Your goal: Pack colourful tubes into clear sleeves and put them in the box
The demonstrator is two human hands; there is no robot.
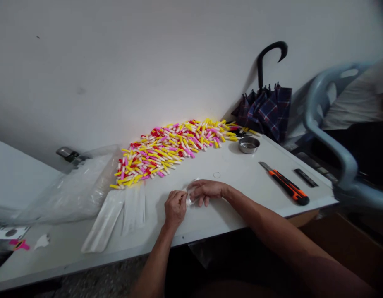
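Left of center, glossy plastic tubes are lying in a tapering heap. At lower center, the left hand and right hand, fingers pressed together, are pinching crinkly clear film above the smooth white table, while a round steel bowl is sitting toward the upper right.

Yellow-and-pink tubes, blue plaid umbrella, orange-black cutter
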